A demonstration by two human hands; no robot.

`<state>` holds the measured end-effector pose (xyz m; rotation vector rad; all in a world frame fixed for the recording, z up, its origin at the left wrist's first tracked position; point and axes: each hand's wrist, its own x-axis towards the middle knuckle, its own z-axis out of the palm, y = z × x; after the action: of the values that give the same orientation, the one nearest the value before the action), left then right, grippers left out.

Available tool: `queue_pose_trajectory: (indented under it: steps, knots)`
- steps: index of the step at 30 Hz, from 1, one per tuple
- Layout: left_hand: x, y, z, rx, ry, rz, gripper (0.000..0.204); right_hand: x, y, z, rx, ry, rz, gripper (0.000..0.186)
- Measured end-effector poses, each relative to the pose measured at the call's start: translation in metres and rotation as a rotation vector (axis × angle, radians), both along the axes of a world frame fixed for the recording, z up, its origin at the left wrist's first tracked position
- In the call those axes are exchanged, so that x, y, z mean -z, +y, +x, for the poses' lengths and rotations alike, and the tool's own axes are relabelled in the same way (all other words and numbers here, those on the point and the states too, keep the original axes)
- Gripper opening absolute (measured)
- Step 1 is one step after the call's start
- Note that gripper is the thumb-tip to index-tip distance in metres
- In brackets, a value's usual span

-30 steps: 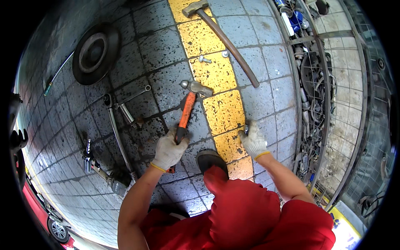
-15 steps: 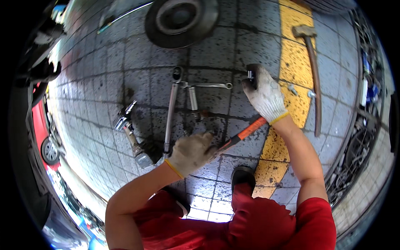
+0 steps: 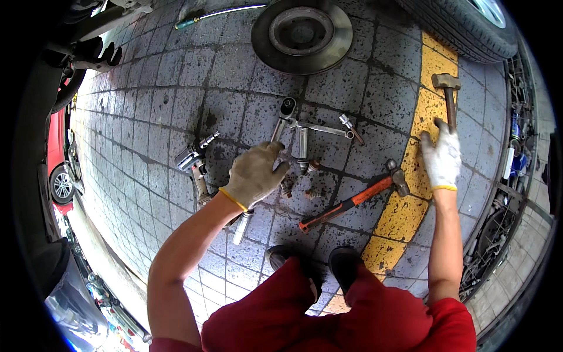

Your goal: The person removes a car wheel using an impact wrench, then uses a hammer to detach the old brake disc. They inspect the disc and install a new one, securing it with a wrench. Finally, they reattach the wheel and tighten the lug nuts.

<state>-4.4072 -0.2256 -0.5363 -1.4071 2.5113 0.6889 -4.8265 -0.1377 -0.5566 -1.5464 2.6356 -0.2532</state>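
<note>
My gloved left hand is over the long ratchet bar, thumb apart and fingers slightly bent; contact is unclear. My gloved right hand has its fingers apart at the handle of the sledgehammer, which lies along the yellow strip. The orange-handled ball-peen hammer lies on the tiles between my hands. A combination wrench, a metal cylinder, a socket piece and several rusty bolts lie near my left hand. An impact wrench lies to its left.
A brake disc and a screwdriver lie at the top. A tyre is at upper right, beside a metal drain grate. Dark vehicle parts line the left edge, with a red car beyond.
I have let go of the orange hammer and the small metal piece, both now on the floor. My right hand has moved right to the sledgehammer. My view has shifted, showing the tyre.
</note>
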Motion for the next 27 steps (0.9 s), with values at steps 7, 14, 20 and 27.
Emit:
queue_pose_trajectory:
  steps: [7,14,20,27]
  knots:
    - [0.051,-0.019,-0.041,-0.196,0.135,-0.360,0.041,0.053,0.074,-0.038,0.317,-0.141,0.149,0.053]
    - [0.082,-0.023,-0.026,-0.202,0.185,-0.446,0.026,0.016,0.025,0.020,-0.043,-0.264,0.245,0.050]
    - [0.084,-0.009,-0.011,-0.241,0.244,-0.390,0.034,-0.132,-0.086,0.045,-0.356,-0.084,0.464,0.062]
    - [0.045,0.016,0.014,-0.201,0.031,-0.238,0.040,-0.141,-0.212,0.135,-0.826,0.207,0.211,0.066]
